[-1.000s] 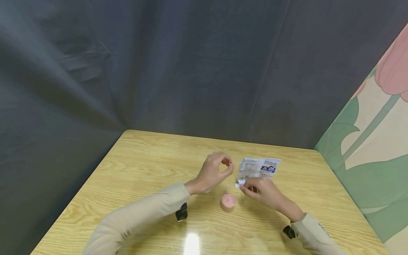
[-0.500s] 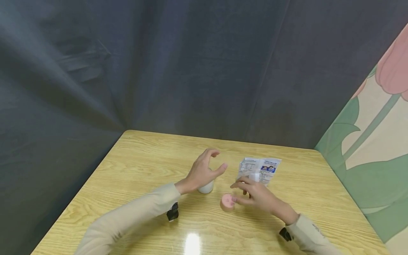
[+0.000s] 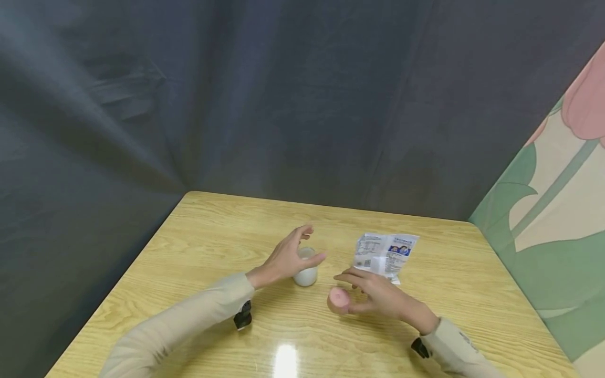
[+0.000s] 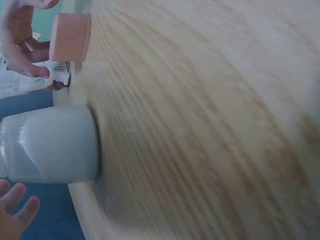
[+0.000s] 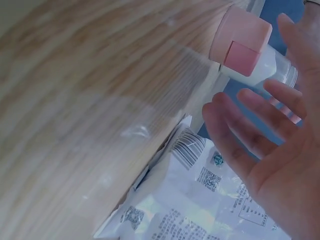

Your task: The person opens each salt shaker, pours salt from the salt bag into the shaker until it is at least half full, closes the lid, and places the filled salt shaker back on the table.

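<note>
A small jar point(image 3: 306, 276) stands upright on the table, its round mouth uncovered. Clear walls with white stuff inside show on the jar point(image 4: 60, 145) in the left wrist view. My left hand point(image 3: 283, 260) is spread beside it, thumb and fingers apart around its upper part. To the right sits a pink cap point(image 3: 338, 297) with a darker pink tab point(image 5: 242, 58). My right hand point(image 3: 383, 296) reaches over from the cap's right, thumb close at its side and fingers loosely extended. In the right wrist view that hand point(image 5: 280, 155) holds nothing.
Behind my right hand lies a creased white plastic packet point(image 3: 378, 249) with print, a barcode and a blue picture. The wooden table point(image 3: 227, 231) ends at a dark curtain point(image 3: 302, 105) behind. A wall with painted flowers point(image 3: 557, 236) rises on the right.
My left hand has opened from a pinch and drawn left and back to the jar, which has come into view. My right hand has left the packet's lower corner and come to the cap.
</note>
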Demonstrator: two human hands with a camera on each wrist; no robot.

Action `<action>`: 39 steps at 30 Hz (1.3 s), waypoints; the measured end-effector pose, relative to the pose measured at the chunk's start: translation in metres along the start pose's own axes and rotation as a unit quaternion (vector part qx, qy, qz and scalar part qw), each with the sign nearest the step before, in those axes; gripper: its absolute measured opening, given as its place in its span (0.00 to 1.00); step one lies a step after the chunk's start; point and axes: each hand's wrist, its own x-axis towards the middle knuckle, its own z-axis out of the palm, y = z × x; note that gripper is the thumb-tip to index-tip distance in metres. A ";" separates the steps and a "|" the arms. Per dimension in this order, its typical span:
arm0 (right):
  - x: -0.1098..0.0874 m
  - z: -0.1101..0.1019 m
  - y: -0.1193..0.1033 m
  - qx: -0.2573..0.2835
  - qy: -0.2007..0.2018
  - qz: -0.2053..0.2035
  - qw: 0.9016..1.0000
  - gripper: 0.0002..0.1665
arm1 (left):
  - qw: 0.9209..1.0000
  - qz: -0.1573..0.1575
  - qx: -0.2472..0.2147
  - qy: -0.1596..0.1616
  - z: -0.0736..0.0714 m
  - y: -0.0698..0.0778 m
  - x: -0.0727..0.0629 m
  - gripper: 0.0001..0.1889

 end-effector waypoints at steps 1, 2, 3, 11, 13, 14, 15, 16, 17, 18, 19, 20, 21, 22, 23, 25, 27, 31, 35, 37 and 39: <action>0.000 0.000 0.000 -0.004 -0.001 -0.003 1.000 0.37 | 1.000 -0.002 0.001 -0.008 0.000 -0.002 -0.001 0.45; 0.001 0.001 0.000 -0.007 -0.003 -0.005 1.000 0.37 | 1.000 -0.003 0.004 -0.015 -0.001 -0.004 -0.002 0.45; 0.001 0.001 0.000 -0.008 -0.006 -0.006 1.000 0.37 | 1.000 -0.003 0.005 -0.021 -0.001 -0.005 -0.003 0.45; 0.005 0.004 -0.003 -0.001 -0.019 0.006 1.000 0.31 | 0.999 0.004 0.005 -0.042 -0.003 -0.015 -0.011 0.42; 0.006 0.004 -0.004 0.007 -0.024 0.014 1.000 0.30 | 0.999 -0.001 0.010 -0.049 -0.004 -0.017 -0.011 0.41; 0.006 0.004 -0.004 0.010 -0.026 0.017 0.999 0.29 | 0.999 -0.004 0.012 -0.053 -0.004 -0.017 -0.012 0.41; 0.006 0.005 -0.004 0.014 -0.029 0.020 0.999 0.28 | 0.998 -0.005 0.013 -0.057 -0.004 -0.018 -0.012 0.41; 0.006 0.005 -0.004 0.017 -0.030 0.021 0.999 0.26 | 0.998 -0.006 0.012 -0.060 -0.004 -0.019 -0.012 0.40; 0.007 0.006 -0.004 0.019 -0.031 0.021 0.999 0.25 | 0.998 -0.008 0.011 -0.062 -0.005 -0.019 -0.013 0.40; 0.007 0.007 -0.004 0.022 -0.031 0.021 0.999 0.24 | 0.998 -0.010 0.008 -0.065 -0.004 -0.020 -0.013 0.40; 0.007 0.007 -0.004 0.023 -0.031 0.020 0.999 0.23 | 0.998 -0.011 0.004 -0.066 -0.004 -0.020 -0.014 0.40; 0.007 0.007 -0.004 0.025 -0.031 0.019 0.999 0.22 | 0.998 -0.010 0.000 -0.067 -0.004 -0.020 -0.014 0.40; 0.008 0.008 -0.004 0.026 -0.031 0.018 0.999 0.22 | 0.998 -0.009 -0.004 -0.067 -0.004 -0.020 -0.015 0.40; 0.008 0.008 -0.004 0.027 -0.030 0.016 0.999 0.21 | 0.998 -0.009 -0.007 -0.067 -0.004 -0.021 -0.015 0.40; 0.008 0.008 -0.004 0.028 -0.030 0.016 0.999 0.21 | 0.998 -0.008 -0.011 -0.067 -0.004 -0.021 -0.015 0.39; 0.008 0.008 -0.004 0.025 -0.029 0.013 0.999 0.22 | 0.997 -0.004 -0.015 -0.069 -0.004 -0.022 -0.016 0.38; 0.008 0.009 -0.004 0.021 -0.029 0.010 0.999 0.23 | 0.997 -0.001 -0.016 -0.074 -0.004 -0.023 -0.016 0.36; 0.008 0.010 -0.004 0.014 -0.025 -0.002 1.000 0.25 | 0.997 0.008 -0.022 -0.078 -0.003 -0.026 -0.014 0.32; 0.008 0.011 -0.004 0.014 -0.021 -0.007 1.000 0.24 | 0.996 0.012 -0.034 -0.081 -0.003 -0.028 -0.013 0.30; 0.008 0.011 -0.004 0.017 -0.020 -0.005 1.000 0.24 | 0.996 0.017 -0.036 -0.082 -0.003 -0.029 -0.013 0.29; 0.008 0.010 -0.005 0.021 -0.017 -0.004 1.000 0.23 | 0.996 0.024 -0.038 -0.082 -0.003 -0.030 -0.013 0.29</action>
